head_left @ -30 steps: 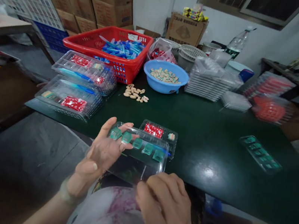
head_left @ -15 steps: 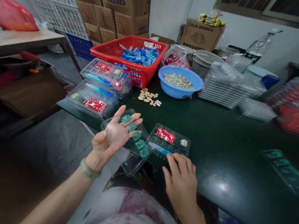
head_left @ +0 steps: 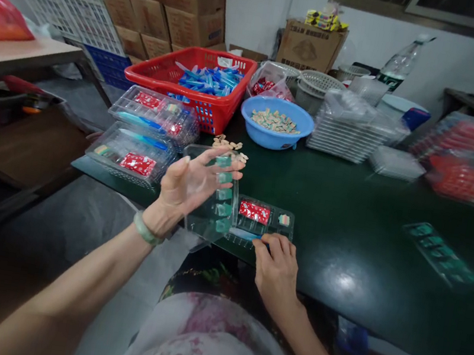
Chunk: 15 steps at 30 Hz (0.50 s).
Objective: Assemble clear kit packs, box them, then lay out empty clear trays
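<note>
A clear plastic tray [head_left: 198, 222] with a row of green pieces is at my left hand [head_left: 193, 185], tilted up. My left palm faces me with its fingers spread, and it shows through the clear plastic. To the right, a clear compartment tray [head_left: 273, 231] lies on the table's near edge, holding a red patterned packet [head_left: 254, 211] and a small striped block [head_left: 284, 220]. Along its front lies a slim blue stick-like piece [head_left: 246, 235]. My right hand [head_left: 277, 268] has its fingers curled and closed at that piece's right end; the fingertips are partly hidden.
Filled trays [head_left: 135, 152] are stacked at the left. Behind are a red basket [head_left: 226, 104] of blue pieces, a blue bowl [head_left: 270, 139] of small blocks and loose pale pieces [head_left: 227, 143]. Stacked clear trays [head_left: 344, 128] stand farther right. A tray with green pieces [head_left: 443, 255] lies at the right.
My left hand has risen slightly and turned, with the green-piece tray tilting more upright. My right hand stays at the blue piece, its fingers more curled. The whole view has shifted a little.
</note>
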Tool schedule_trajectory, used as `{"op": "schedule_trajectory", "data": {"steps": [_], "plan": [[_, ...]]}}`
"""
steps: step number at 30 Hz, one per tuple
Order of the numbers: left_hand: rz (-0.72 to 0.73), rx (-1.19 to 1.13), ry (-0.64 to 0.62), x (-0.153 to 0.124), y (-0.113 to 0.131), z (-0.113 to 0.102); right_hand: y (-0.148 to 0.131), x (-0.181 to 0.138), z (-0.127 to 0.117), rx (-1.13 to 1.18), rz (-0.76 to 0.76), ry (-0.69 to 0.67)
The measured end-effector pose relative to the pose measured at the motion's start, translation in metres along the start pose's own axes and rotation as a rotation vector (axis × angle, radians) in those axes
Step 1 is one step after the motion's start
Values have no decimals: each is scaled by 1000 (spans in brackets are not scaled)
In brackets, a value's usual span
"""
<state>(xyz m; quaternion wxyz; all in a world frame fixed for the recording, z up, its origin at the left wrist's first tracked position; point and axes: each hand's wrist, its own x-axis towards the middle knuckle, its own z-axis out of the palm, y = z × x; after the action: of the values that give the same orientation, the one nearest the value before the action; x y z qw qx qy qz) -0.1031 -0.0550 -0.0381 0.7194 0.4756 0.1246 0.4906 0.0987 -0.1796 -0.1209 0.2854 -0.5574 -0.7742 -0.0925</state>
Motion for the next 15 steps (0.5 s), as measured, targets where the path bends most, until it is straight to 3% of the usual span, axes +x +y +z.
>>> {"op": "schedule_trajectory", "data": {"steps": [4, 8, 12, 15], "plan": [[-20, 220, -227, 36, -3, 14, 7, -10, -5, 78, 91, 112], [-128, 470, -397, 61, -4, 36, 23, -24, -9, 128, 178, 154], [-192, 959, -544, 71, -13, 60, 32, -33, -12, 207, 242, 189], [-97, 1336, -661, 68, -31, 72, 34, -34, -11, 293, 295, 239]]}}
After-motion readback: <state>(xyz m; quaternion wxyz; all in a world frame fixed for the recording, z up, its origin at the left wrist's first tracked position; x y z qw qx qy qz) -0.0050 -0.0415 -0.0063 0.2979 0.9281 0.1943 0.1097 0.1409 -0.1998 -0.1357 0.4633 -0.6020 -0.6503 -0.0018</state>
